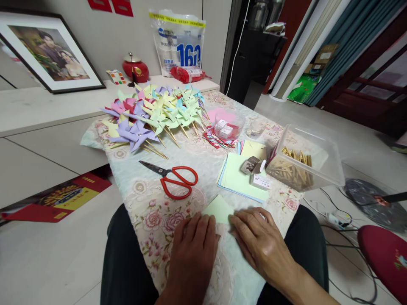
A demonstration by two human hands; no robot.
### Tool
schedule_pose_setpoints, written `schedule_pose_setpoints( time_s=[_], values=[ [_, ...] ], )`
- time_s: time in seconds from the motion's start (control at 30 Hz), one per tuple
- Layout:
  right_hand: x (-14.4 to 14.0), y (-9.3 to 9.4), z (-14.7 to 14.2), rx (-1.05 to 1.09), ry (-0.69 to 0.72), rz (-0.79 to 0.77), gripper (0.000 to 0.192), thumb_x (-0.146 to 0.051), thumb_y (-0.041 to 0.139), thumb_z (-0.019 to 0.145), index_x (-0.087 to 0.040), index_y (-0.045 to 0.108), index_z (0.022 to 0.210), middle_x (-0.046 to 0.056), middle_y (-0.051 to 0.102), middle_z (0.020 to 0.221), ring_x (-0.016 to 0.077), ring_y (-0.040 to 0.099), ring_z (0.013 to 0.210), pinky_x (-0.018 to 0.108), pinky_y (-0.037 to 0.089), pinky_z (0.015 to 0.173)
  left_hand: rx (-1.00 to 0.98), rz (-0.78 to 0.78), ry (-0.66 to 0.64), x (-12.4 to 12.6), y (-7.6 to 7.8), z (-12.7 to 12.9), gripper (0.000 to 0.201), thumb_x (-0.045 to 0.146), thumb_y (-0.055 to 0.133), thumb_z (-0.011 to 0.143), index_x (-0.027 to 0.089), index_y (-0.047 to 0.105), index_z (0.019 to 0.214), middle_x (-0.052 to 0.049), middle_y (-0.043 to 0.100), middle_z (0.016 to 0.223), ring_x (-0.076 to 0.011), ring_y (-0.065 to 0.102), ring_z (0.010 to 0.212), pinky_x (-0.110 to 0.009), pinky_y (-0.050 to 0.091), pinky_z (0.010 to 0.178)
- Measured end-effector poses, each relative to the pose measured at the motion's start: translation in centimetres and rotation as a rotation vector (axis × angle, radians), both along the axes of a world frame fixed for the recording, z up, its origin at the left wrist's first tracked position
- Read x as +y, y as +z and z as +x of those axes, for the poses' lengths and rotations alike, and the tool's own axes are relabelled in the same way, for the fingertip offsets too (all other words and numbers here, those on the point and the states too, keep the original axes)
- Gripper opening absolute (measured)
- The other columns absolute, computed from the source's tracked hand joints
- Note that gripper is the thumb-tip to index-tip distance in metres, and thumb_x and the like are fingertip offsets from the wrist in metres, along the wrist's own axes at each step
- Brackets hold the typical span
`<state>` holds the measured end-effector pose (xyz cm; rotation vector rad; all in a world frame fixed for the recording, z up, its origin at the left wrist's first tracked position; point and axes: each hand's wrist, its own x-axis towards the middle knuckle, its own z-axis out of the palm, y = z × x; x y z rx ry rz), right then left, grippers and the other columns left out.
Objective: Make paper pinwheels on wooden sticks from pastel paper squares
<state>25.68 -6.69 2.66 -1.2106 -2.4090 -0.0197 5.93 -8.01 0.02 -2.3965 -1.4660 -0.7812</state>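
Note:
On the floral tablecloth in front of me lies a light green sheet of paper [218, 209], folded to a point at the top. My left hand [193, 248] presses its curled fingers on the paper's left corner. At the right corner, the fingers of my right hand [260, 239] are held together on the paper; its thumb is mostly hidden. Ahead to the left rest scissors [164, 172] with red handles, blades apart. A stack of pastel paper squares [232, 171] sits ahead to the right, bearing small white boxes [260, 181], one of them open with shiny bits inside.
Many paper pinwheels [136, 133] on sticks are heaped at the far left. A clear plastic bin [321, 169] of gold sticks stands at the right edge. Behind are a clear bowl [237, 123], paper scraps [216, 139] and a white cabinet top [79, 103] with a framed picture.

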Motion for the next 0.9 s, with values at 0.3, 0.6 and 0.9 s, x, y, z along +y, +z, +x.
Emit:
schedule_pose_setpoints(
  time_s=[0.3, 0.6, 0.9],
  values=[
    [1.3, 0.6, -0.7, 0.058, -0.019, -0.051, 0.020, -0.022, 0.055, 0.099, -0.012, 0.066, 0.113, 0.010, 0.069, 0.096, 0.0239, 0.060, 0.088, 0.042, 0.046, 0.084, 0.162, 0.053, -0.181, 2.7, 1.4, -0.3, 0.031, 0.003, 0.042, 0.091, 0.006, 0.070, 0.103, -0.013, 0.074, 0.093, -0.0265, 0.069, 0.083, -0.041, 0.052, 0.078],
    [-0.4, -0.7, 0.5, -0.031, -0.004, -0.015, 0.030, -0.027, 0.051, 0.101, -0.012, 0.063, 0.125, 0.013, 0.070, 0.123, 0.0299, 0.060, 0.112, 0.048, 0.042, 0.098, 0.099, 0.056, -0.197, 1.1, 0.5, -1.9, 0.027, 0.011, 0.050, 0.094, 0.005, 0.069, 0.112, -0.015, 0.074, 0.112, -0.0292, 0.066, 0.108, -0.042, 0.049, 0.094],
    [-0.3, -0.1, 1.7, 0.008, -0.014, -0.055, 0.025, -0.023, 0.053, 0.100, -0.014, 0.065, 0.121, 0.012, 0.071, 0.116, 0.0278, 0.062, 0.108, 0.045, 0.048, 0.091, 0.104, 0.014, -0.075, -0.2, 0.7, -3.2, 0.029, 0.024, 0.051, 0.097, 0.008, 0.071, 0.111, -0.013, 0.074, 0.117, -0.0309, 0.067, 0.109, -0.045, 0.046, 0.095]
  ],
)
